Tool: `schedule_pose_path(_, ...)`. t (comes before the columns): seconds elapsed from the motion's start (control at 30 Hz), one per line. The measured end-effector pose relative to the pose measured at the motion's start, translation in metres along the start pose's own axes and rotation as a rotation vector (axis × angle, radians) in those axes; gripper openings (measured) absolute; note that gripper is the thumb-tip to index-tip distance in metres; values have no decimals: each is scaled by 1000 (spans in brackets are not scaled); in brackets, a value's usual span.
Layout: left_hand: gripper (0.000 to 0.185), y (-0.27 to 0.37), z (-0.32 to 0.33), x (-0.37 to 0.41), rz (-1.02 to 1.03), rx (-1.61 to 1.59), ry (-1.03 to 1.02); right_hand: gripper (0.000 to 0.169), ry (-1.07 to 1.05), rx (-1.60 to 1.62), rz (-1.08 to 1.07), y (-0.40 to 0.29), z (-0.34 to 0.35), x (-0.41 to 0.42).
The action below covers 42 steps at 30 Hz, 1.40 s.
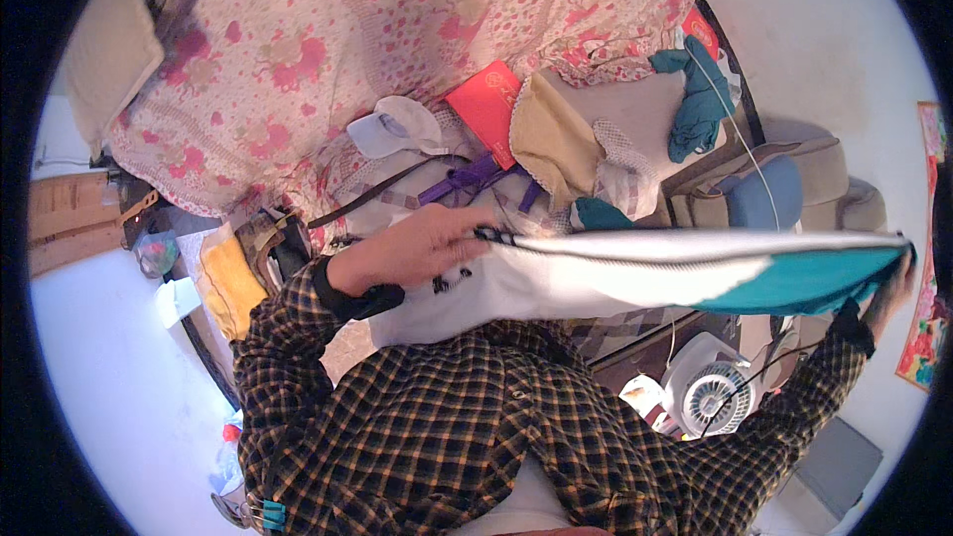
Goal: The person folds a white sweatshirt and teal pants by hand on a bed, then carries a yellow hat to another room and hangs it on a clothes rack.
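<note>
A white and teal zippered garment (633, 268) is stretched sideways in front of my checked shirt, its zipper running along the upper part. At its white left end, my left hand (424, 246) pinches the edge near a dark piece of the zipper; motion blurs the fingers. My right hand (897, 279), near the right rim of the view, grips the teal end, and its fingers are partly hidden by the cloth. Black lettering shows on the white part below my left hand.
Beyond the garment is a bed with a floral cover (298, 67), a white cap (398, 126), a red box (488, 108), a yellowish cloth (555, 141) and teal clothing (700, 104). A white fan (711, 394) stands at lower right, a sofa (797, 179) at right.
</note>
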State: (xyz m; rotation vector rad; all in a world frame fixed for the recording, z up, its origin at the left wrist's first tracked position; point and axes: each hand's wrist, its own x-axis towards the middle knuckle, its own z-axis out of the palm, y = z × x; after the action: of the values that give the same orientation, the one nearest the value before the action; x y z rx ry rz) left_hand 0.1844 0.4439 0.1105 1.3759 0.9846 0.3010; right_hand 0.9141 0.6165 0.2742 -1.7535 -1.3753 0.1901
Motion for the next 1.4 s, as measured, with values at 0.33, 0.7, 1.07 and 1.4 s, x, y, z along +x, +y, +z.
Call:
schedule_pose_path(0.33,36,-202,-28,127,-451,-315,259,38,-486,-418,-120,93,403,71)
schedule_pose_path(0.7,42,-317,-68,171,-435,397,185,57,-875,-190,-173,112,512,-230)
schedule_pose_path(1.07,39,-315,-64,184,-414,514,159,40,-749,-138,32,147,442,-299)
schedule_pose_path(1.4,24,-327,-72,187,-484,368,463,44,-128,605,1829,223,283,-579)
